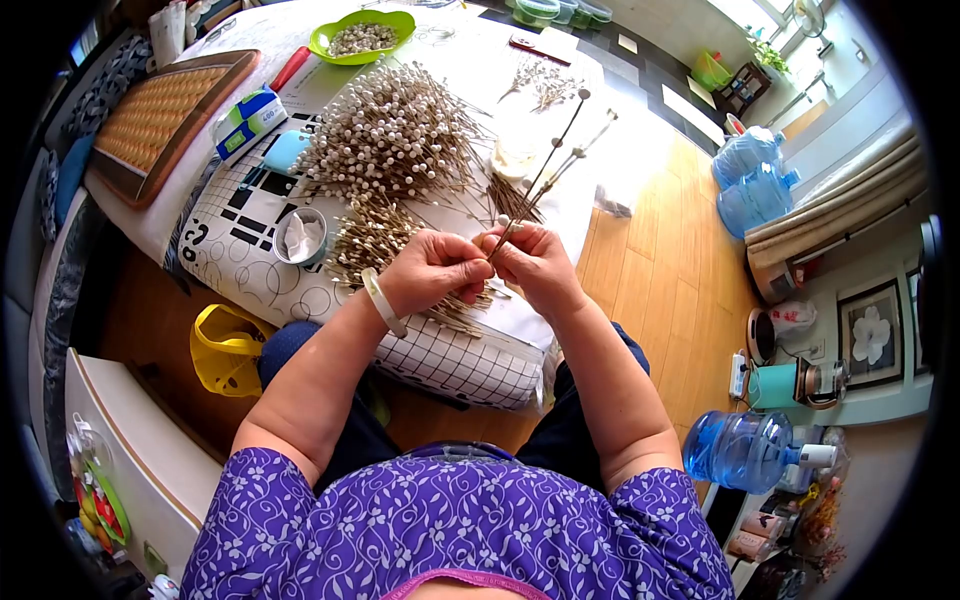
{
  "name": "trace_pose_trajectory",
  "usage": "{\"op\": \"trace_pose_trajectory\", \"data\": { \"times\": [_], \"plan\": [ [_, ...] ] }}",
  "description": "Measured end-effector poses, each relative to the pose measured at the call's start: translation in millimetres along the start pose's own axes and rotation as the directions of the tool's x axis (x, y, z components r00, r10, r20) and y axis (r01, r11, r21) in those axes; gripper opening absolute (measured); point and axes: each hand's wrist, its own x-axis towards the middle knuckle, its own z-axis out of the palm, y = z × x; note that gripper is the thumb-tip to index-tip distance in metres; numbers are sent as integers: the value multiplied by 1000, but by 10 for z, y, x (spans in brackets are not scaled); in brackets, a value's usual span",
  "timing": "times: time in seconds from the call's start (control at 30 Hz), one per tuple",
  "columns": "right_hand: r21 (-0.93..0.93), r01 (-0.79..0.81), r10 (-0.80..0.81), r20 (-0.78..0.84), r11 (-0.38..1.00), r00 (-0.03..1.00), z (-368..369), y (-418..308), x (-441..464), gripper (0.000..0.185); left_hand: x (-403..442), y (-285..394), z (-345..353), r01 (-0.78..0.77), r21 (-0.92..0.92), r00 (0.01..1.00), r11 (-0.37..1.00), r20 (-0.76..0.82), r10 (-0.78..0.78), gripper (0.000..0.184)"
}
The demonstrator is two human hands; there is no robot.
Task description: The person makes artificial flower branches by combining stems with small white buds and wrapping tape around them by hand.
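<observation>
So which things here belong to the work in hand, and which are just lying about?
Likely part of the work:
stems, in the left hand and right hand
white-tipped pile
smaller pile by the left hand
green bowl of white beads

Seemingly just lying about:
tissue pack
yellow bag
brown mat

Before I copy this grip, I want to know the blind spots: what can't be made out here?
All in the head view:
- What the left hand pinches: hidden by its own fingers.
- Lower ends of the held stems: covered by the hands.
- Stems deep in the beaded heap: buried under white beads.
- Fine print on the tissue pack: too small.
- Beige curtain's far end: cut off by the dark right edge.
</observation>
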Motion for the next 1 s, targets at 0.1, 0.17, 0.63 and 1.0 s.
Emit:
{"op": "trace_pose_trajectory", "data": {
  "times": [0.1, 0.17, 0.63, 1.0],
  "plan": [
    [86, 19, -28, 112, 996, 993, -48, -29, -13, 13, 5, 5, -14, 11, -10, 1000, 1000, 9, -11, 11],
    [106, 17, -35, 171, 994, 985, -87, -40, -19, 13, 3, 15, -11, 18, -21, 1000, 1000, 7, -18, 11],
    [75, 12, -23, 147, 997, 989, -90, -60, -44, 11, 9, 19, -23, 24, -10, 999, 1000, -30, -24, 10],
    [145, 1, -29, 193, 989, 981, -103, -55, -42, 13, 9, 29, -18, 25, -13, 999, 1000, -28, -25, 10]
  ]
}}
